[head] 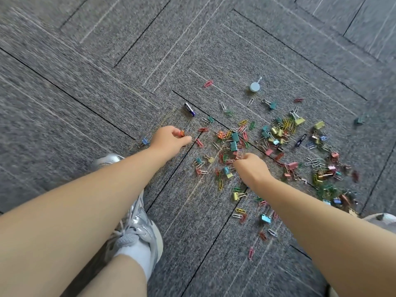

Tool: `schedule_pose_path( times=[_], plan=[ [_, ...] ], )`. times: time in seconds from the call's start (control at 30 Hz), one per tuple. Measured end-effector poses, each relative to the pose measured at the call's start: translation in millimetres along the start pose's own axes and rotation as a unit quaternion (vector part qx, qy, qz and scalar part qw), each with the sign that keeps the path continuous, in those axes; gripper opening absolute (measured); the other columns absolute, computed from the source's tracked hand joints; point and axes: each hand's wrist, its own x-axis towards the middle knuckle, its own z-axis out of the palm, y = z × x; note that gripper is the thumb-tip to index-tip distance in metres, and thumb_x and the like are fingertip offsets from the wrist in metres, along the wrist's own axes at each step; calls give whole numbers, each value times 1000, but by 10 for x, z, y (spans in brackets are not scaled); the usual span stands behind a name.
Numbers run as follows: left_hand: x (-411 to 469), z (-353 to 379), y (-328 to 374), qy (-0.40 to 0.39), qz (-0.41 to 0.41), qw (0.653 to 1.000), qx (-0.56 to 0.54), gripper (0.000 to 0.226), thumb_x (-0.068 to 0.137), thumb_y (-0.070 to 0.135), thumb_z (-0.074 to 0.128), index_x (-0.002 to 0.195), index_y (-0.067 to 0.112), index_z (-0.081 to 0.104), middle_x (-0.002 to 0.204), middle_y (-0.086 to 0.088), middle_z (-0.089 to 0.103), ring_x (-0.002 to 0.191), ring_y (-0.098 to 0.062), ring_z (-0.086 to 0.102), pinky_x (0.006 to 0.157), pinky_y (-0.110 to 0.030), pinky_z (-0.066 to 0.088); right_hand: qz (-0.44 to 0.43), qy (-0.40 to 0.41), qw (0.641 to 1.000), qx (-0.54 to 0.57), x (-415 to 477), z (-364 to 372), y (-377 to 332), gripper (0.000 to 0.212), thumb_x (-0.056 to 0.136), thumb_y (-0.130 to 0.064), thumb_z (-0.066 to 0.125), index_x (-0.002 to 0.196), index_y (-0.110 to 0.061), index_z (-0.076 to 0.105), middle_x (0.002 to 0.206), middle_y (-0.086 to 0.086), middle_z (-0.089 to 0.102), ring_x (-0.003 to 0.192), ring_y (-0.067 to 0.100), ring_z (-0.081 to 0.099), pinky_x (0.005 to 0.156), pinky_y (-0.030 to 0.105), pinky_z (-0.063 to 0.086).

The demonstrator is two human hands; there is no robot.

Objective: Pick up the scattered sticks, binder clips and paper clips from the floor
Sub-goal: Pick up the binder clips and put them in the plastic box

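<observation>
Left hand [171,138] pinching orange clip [182,133]; right hand [250,166] curled into clip pile [234,138], hold unclear; advise raking strays together before lifting

Rough matt carpet [85,82], glossy coloured paper clips [199,142], seemingly painted-metal binder clips [235,137], shiny silvery shoe [137,221]

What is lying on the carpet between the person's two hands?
In the head view, between the left hand and right hand lie a red paper clip, a teal binder clip and a yellow binder clip.
</observation>
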Motion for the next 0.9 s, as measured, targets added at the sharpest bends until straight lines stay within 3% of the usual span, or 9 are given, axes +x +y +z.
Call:
schedule_pose_path(
  times=[0.1, 0.17, 0.27, 0.33, 0.43, 0.57, 0.63, 0.73, 0.9],
  plan=[
    [2, 6, -56, -16, 4, 1000, 24, 27, 79, 41, 73, 91, 19, 65, 104, 0, 65, 99, -20, 58, 86, -32, 46, -12, 39, 998, -37, 45, 51, 44, 32, 91, -33, 49, 70, -11, 41, 63, 2, 49, 55, 16, 42, 52, 26, 34],
    [-5, 16, -92, -22, 3, 1000, 19, 26, 79, 39, 74, 91, 19, 65, 108, -5, 66, 103, -24, 60, 93, -38, 48, -31, 96, 993, -62, 102, 63, 36, 42, 98, -40, 43, 68, -11, 44, 64, 2, 51, 56, 18, 45, 50, 29, 33],
    [-21, -28, -145, -4, 17, 1000, 4, 23, 83, 34, 70, 98, 17, 65, 95, -4, 65, 82, -18, 59, 76, -31, 49, -73, 167, 979, -89, 233, 79, -57, 32, 99, -40, 39, 109, -11, 49, 102, 8, 59, 75, 23, 56, 57, 32, 37],
    [-22, -85, -183, 39, 39, 998, 26, 20, 87, 29, 66, 103, 18, 62, 87, -1, 61, 72, -13, 54, 64, -27, 43, -93, 152, 972, -156, 339, 95, -111, 45, 99, -41, 39, 138, -19, 31, 131, 13, 43, 80, 28, 57, 56, 31, 38],
    [4, -176, -257, 125, 49, 987, 85, 25, 88, 18, 64, 112, 16, 57, 100, -4, 56, 75, -14, 48, 68, -27, 36, -95, 129, 952, -259, 475, 110, -124, 57, 99, -34, 44, 147, -31, 12, 142, 17, 26, 60, 25, 47, 41, 26, 29],
    [48, -282, -314, 155, 23, 982, 101, 30, 87, 16, 65, 115, 16, 53, 112, -9, 52, 80, -14, 45, 73, -28, 36, -129, 114, 942, -288, 562, 89, -122, 56, 96, -12, 50, 144, -18, 20, 141, 16, 35, 82, 33, 61, 49, 31, 40],
    [46, -268, -287, 162, 38, 981, 102, 23, 88, 14, 61, 110, 17, 55, 107, -6, 53, 83, -15, 47, 71, -27, 35, -133, 103, 953, -251, 514, 84, -129, 51, 94, -6, 51, 138, -14, 26, 134, 17, 44, 88, 33, 61, 57, 35, 43],
    [-18, -127, -136, 157, 74, 982, 69, 20, 89, 5, 54, 105, 17, 56, 100, -3, 53, 83, -15, 48, 71, -24, 36, -136, 108, 974, -143, 395, 66, -68, 34, 91, -8, 57, 118, -15, 38, 107, 13, 58, 79, 25, 56, 58, 33, 44],
    [-156, 248, 208, 30, 100, 993, -50, 22, 90, 2, 51, 92, 23, 58, 84, 0, 57, 60, -13, 45, 53, -25, 39, -62, 48, 990, 119, 165, -37, 36, 18, 91, -19, 60, 107, -22, 53, 86, 2, 58, 53, 11, 46, 45, 25, 39]
  ],
)
